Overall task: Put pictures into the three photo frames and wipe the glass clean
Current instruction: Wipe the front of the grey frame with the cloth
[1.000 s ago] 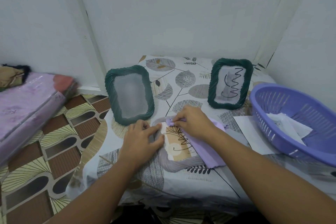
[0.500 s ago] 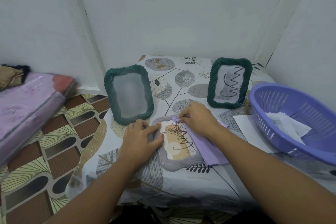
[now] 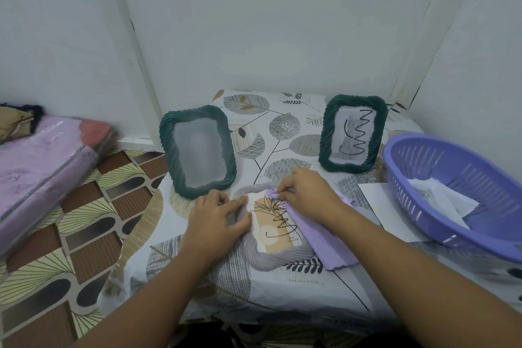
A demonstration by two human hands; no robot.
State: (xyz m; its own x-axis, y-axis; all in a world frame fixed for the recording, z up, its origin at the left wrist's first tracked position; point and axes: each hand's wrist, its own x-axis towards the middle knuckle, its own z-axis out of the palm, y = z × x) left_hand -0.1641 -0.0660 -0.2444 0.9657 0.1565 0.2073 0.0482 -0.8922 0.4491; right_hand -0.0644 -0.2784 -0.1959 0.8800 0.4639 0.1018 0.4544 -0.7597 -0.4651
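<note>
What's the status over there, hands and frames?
Left hand steadies grey frame. Right hand pinches purple cloth on its glass. Two green frames upright behind. Nothing blocking.

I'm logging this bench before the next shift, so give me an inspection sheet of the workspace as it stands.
Surface: table under a leaf-print cloth.
Job's things: grey frame lies flat with a picture in it; two green frames stand behind, the left one blurred, the right one showing a squiggle; purple cloth on the glass.
Clutter: purple basket holding papers; white sheet beside it.
Grippers: left hand presses the grey frame; right hand pinches the cloth.
Cables: nothing seen.
Surroundings: white walls, patterned floor, pink bundle at left.
</note>
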